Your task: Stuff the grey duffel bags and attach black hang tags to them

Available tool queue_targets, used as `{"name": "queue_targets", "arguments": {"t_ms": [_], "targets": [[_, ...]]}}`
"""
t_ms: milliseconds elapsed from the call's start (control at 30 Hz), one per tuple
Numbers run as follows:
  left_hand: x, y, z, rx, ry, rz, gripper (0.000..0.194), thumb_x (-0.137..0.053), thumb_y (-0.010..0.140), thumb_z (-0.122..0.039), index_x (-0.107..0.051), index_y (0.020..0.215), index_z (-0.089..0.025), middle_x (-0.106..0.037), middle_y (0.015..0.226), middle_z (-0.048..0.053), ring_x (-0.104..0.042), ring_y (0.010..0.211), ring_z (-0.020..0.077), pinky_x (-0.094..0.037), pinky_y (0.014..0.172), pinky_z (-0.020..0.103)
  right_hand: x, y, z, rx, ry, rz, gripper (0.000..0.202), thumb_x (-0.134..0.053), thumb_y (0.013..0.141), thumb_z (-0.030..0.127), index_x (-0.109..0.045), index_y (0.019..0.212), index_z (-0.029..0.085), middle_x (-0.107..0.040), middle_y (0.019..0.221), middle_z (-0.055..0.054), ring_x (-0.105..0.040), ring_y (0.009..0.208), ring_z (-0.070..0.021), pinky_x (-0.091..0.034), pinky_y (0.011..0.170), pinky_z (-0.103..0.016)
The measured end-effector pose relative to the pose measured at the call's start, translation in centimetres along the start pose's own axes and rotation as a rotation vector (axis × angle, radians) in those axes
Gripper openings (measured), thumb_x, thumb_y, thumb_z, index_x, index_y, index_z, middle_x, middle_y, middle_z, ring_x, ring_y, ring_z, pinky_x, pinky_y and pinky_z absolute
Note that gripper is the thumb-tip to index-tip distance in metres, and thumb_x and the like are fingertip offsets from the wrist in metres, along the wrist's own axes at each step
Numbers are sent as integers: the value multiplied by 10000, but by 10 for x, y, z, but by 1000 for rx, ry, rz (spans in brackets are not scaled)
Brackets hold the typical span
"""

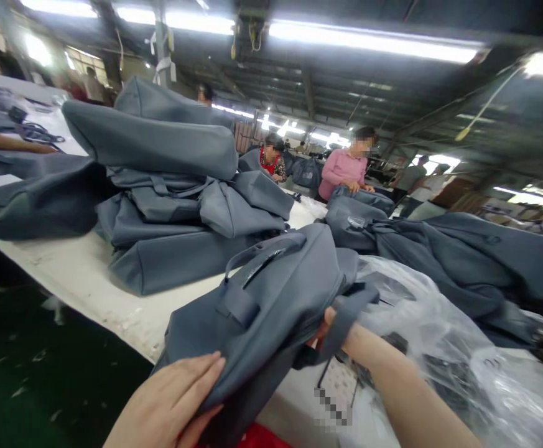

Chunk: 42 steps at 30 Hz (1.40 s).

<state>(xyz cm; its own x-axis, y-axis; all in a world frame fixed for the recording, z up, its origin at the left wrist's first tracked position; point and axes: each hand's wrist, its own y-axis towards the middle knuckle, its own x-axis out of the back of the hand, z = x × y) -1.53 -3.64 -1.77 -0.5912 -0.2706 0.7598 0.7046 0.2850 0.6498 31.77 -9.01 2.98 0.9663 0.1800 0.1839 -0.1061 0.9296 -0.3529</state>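
Observation:
A blue-grey bag [271, 298] with straps lies tilted across the near edge of the white table, right in front of me. My left hand [178, 392] grips its lower near side, fingers flat on top and the thumb underneath. On the bag's right side, my right hand [329, 330] holds the fabric, reaching behind a loose dark strap [352, 314] that hides part of the fingers. A handle loop [266, 252] stands up on the bag's upper face.
Several similar bags are piled [173, 199] at the left on the table [75, 270]. Clear plastic wrapping [439, 330] and more grey bags [476, 261] lie at the right. A co-worker in pink [346, 168] handles a bag across the table. Another person's arm [10, 141] reaches in at left.

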Motion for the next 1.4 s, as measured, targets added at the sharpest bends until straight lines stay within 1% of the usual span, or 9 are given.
{"name": "queue_targets", "arguments": {"t_ms": [167,367,600,767,867,1033,1200,1267,1400], "targets": [[-6,7,-14,-106,-19,-72,346,-369,953,-269,-665,1113,-189,-736,1047,0,-683,897,117,-527,814,191,15,-30,-1,-83,191,25,789,-351,777,825,-677,975,134,-713,907,-151,-682,772,-205,-535,571,-257],[-17,9,-30,-142,-77,-108,374,-318,967,-218,-674,1077,-178,-741,1032,-10,-686,905,117,-526,815,213,22,-35,19,-282,273,-274,602,-446,862,665,-671,873,106,-717,779,-136,-666,631,-186,-553,536,-263],[-24,-3,-27,-89,-136,-196,331,-387,954,-327,-652,1102,-194,-745,1014,12,-709,827,144,-554,740,217,8,-27,29,-149,233,-538,265,-687,802,346,-653,975,148,-736,899,-75,-683,727,-160,-563,641,-245],[-24,-1,29,605,-279,-116,308,-476,894,-485,-666,982,-259,-742,757,-24,-698,630,182,-530,527,229,22,-12,37,-73,113,-276,597,-474,834,689,-645,911,121,-721,849,-113,-693,701,-178,-521,534,-235],[-16,14,68,958,-342,-46,397,-523,815,-596,-694,901,-248,-734,747,0,-695,686,224,-517,538,255,28,-4,33,-66,-83,-256,608,-518,770,720,-644,922,146,-715,834,-92,-685,676,-163,-501,511,-222],[-6,27,94,1086,-634,-44,507,-536,771,-665,-683,964,-219,-736,832,9,-683,775,224,-522,629,256,7,-38,42,71,-703,-52,244,-769,630,440,-705,728,226,-662,607,4,-621,548,-143,-446,479,-208],[-3,30,92,1033,-681,-42,501,-569,756,-646,-686,940,-195,-728,869,19,-670,814,226,-517,663,253,-24,-95,103,274,-813,463,189,-635,849,344,-742,970,247,-744,875,-44,-700,814,-174,-522,760,-243],[-1,32,91,993,-681,-18,480,-569,758,-632,-688,921,-197,-723,877,15,-662,819,223,-513,667,250,-26,-94,122,484,-820,330,200,-599,881,329,-720,1022,255,-737,938,-61,-692,886,-183,-519,828,-261],[2,32,92,906,-724,58,452,-578,775,-594,-677,967,-197,-716,909,15,-652,834,212,-516,710,256,-3,-39,125,815,-1039,-335,268,-622,849,344,-665,1083,220,-677,1119,-101,-644,1029,-239,-507,920,-363]]}}
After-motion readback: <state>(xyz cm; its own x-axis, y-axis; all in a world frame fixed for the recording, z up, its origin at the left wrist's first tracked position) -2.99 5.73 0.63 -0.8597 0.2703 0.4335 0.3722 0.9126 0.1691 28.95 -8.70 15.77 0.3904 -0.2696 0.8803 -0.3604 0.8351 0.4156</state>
